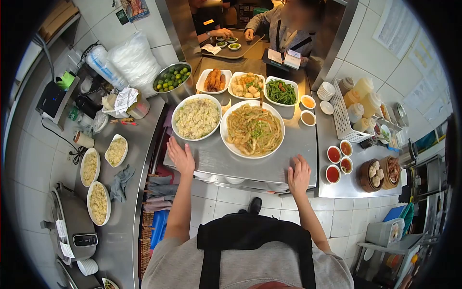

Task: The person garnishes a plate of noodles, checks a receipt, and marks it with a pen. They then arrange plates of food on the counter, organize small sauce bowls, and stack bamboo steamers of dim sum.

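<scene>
My left hand (182, 156) lies at the left edge of the steel counter (202, 156), fingers stretched out, holding nothing. Just beyond it is a white bowl of fried rice (196, 118). At the counter's front right edge rests my right hand (299, 176), empty, with its fingers apart. Between my hands and farther back sits a large round plate of noodles (254, 127) with green garnish. Behind these stand a dish of fried rolls (214, 81), a dish of pale fried pieces (247, 85) and a dish of green beans (281, 91). Two small sauce cups (308, 118) are at the right.
Several rice dishes (98, 203) and a cloth (122, 183) lie on the left counter beside a rice cooker (72, 231). A metal bowl of limes (172, 83) stands back left. Right are red sauce cups (333, 174), bamboo steamers (370, 176) and a bottle basket (346, 118). People stand beyond the hatch.
</scene>
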Tool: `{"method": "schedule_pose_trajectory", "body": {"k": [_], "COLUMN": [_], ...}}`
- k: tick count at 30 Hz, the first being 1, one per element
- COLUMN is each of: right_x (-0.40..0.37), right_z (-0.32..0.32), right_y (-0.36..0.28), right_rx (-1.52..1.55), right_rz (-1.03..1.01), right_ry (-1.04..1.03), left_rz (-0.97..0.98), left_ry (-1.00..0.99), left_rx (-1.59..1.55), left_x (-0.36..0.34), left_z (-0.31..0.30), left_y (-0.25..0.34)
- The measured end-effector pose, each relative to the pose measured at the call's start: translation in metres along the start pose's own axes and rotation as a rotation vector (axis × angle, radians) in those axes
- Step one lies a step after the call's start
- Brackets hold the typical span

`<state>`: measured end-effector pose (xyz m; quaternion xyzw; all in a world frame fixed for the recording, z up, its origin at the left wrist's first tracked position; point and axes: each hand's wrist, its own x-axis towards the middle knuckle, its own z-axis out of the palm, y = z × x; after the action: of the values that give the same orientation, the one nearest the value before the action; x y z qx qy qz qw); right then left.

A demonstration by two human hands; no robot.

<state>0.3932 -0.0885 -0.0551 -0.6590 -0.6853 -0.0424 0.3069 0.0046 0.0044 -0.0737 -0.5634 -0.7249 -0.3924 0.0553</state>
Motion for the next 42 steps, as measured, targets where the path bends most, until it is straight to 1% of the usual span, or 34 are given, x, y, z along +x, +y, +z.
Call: {"method": "schedule_pose_trajectory", "body": {"k": [5, 14, 27, 29, 34, 36, 38, 39, 40, 42], "right_x": [-0.001, -0.006, -0.006, -0.007, -0.006, -0.005, -0.008, -0.009, -0.009, -0.01], "right_z": [0.0, 0.004, 0.002, 0.004, 0.004, 0.006, 0.008, 0.008, 0.008, 0.006], "right_y": [0.0, 0.002, -0.001, 0.0, -0.001, -0.001, 0.001, 0.004, 0.006, 0.007], "right_rx": [-0.002, -0.049, -0.056, -0.063, -0.063, -0.067, -0.028, -0.023, -0.029, 0.012], "right_rz": [0.017, 0.008, 0.011, 0.002, 0.014, 0.018, -0.006, -0.013, -0.005, -0.011], "right_ry": [0.044, 0.095, 0.099, 0.131, 0.112, 0.123, 0.177, 0.171, 0.167, 0.208], "left_rz": [-0.007, -0.035, -0.024, -0.028, -0.036, -0.025, 0.046, 0.005, -0.011, 0.075], "left_ry": [-0.026, -0.004, -0.001, -0.006, -0.019, 0.006, 0.062, 0.059, 0.005, 0.074], "left_rx": [0.013, -0.009, 0.001, 0.0, 0.015, 0.009, 0.016, 0.048, 0.085, 0.066], "left_x": [-0.001, -0.002, -0.001, -0.001, -0.002, -0.002, -0.002, -0.004, -0.001, -0.004], "left_z": [-0.001, -0.004, -0.003, -0.003, -0.004, -0.003, 0.004, 0.005, -0.002, 0.004], "left_y": [0.001, 0.003, 0.002, 0.003, 0.003, 0.002, -0.01, -0.007, 0.001, -0.004]}}
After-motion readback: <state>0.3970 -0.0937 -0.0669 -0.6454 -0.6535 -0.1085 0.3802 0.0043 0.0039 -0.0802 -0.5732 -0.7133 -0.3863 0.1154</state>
